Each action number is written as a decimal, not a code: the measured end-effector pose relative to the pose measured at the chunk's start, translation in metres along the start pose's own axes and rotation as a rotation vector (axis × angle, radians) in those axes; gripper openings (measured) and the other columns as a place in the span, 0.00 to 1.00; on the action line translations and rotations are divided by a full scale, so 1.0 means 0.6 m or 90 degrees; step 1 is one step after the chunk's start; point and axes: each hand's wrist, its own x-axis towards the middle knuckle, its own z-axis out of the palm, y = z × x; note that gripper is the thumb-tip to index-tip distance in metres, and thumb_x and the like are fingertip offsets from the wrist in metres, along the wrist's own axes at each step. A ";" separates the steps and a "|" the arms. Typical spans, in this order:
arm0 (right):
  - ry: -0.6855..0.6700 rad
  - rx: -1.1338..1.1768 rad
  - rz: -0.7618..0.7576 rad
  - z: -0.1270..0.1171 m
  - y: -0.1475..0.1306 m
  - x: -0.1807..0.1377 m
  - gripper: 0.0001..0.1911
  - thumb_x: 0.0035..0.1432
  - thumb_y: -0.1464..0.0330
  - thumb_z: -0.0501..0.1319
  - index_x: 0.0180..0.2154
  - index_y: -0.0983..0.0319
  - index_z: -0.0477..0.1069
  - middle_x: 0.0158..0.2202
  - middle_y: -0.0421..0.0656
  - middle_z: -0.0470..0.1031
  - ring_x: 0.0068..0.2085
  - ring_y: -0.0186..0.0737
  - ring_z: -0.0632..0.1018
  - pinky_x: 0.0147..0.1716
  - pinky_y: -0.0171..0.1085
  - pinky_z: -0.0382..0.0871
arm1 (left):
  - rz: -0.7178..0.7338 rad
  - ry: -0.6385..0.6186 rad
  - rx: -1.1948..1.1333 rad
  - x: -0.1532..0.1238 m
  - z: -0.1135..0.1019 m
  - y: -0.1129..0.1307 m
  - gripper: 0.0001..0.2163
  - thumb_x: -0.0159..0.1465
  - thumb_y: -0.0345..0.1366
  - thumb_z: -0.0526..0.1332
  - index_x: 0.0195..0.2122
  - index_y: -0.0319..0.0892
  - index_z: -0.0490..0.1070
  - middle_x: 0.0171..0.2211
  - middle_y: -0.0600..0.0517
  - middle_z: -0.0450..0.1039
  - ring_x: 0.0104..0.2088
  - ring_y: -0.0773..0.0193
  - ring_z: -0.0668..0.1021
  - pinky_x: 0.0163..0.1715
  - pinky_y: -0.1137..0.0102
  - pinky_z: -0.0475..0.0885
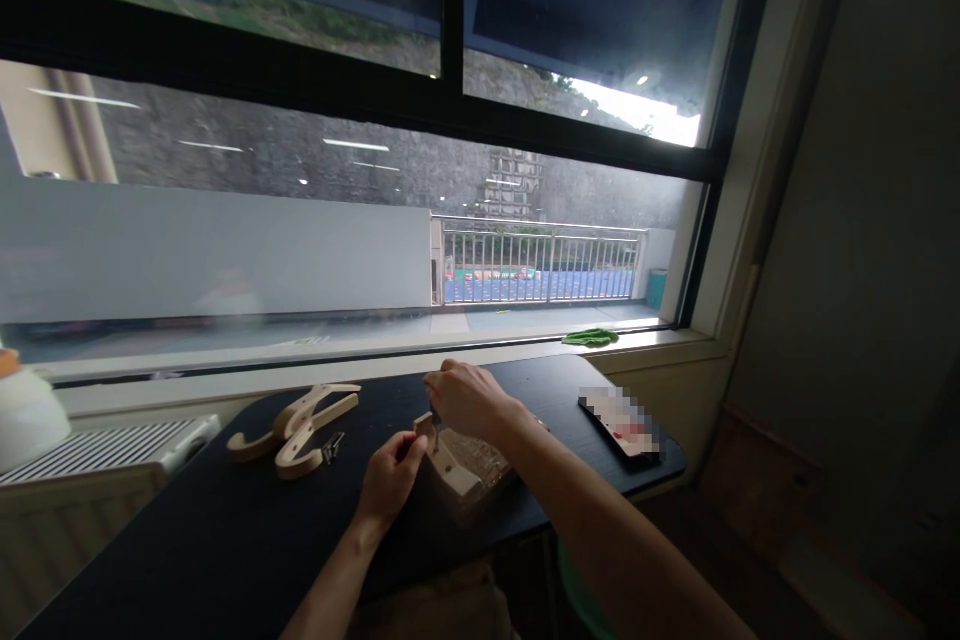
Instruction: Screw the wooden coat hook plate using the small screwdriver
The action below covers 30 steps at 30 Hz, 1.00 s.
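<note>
My left hand (390, 480) pinches the end of a pale wooden piece (452, 470) with dark holes in it, near the middle of the dark table. Above that piece my right hand (466, 402) is closed with its fingers pointing down. A thin metal tool (436, 435) reaches from them toward the wood; its exact kind and its tip are hard to make out. Partly under my right forearm lies a clear plastic package (487, 460), beside the wooden piece. Curved wooden hooks (300, 430) rest to the left, with small metal parts (332, 447) close by.
The black table (225, 540) stands against the window sill. A phone-like flat object (621, 423), blurred out, lies at its right. A green cloth (590, 337) is on the sill. To the left are a radiator (112, 455) and a white container (28, 415).
</note>
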 end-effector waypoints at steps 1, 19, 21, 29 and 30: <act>-0.002 -0.004 -0.007 -0.002 -0.002 0.000 0.14 0.58 0.64 0.46 0.37 0.61 0.68 0.35 0.46 0.68 0.35 0.39 0.72 0.30 0.35 0.64 | -0.001 0.000 0.000 0.000 0.000 0.000 0.13 0.54 0.45 0.53 0.29 0.43 0.70 0.24 0.55 0.73 0.27 0.62 0.74 0.28 0.72 0.67; 0.008 -0.029 -0.037 -0.001 -0.011 0.009 0.13 0.54 0.63 0.52 0.36 0.63 0.70 0.37 0.48 0.69 0.38 0.41 0.71 0.33 0.36 0.66 | -0.002 0.009 0.006 0.002 0.002 -0.004 0.13 0.53 0.45 0.53 0.28 0.43 0.71 0.22 0.55 0.73 0.26 0.62 0.74 0.26 0.73 0.66; 0.014 -0.022 0.005 0.000 -0.010 0.008 0.14 0.56 0.64 0.49 0.35 0.64 0.70 0.36 0.49 0.71 0.38 0.41 0.72 0.35 0.36 0.65 | -0.002 0.011 0.008 0.002 0.002 -0.003 0.13 0.53 0.45 0.53 0.28 0.43 0.71 0.22 0.55 0.73 0.26 0.62 0.74 0.26 0.73 0.66; 0.024 -0.015 0.059 -0.003 -0.007 0.012 0.15 0.57 0.66 0.46 0.35 0.62 0.71 0.34 0.47 0.74 0.36 0.40 0.74 0.34 0.36 0.64 | -0.005 0.009 0.012 0.002 0.000 0.000 0.12 0.53 0.45 0.53 0.29 0.43 0.71 0.23 0.55 0.73 0.26 0.62 0.74 0.27 0.73 0.66; 0.021 -0.013 0.045 -0.004 -0.007 0.013 0.16 0.57 0.66 0.46 0.35 0.61 0.70 0.34 0.46 0.74 0.36 0.39 0.74 0.34 0.36 0.64 | -0.005 0.008 0.012 0.002 0.000 0.000 0.12 0.53 0.45 0.53 0.29 0.43 0.71 0.23 0.55 0.73 0.26 0.62 0.74 0.27 0.73 0.66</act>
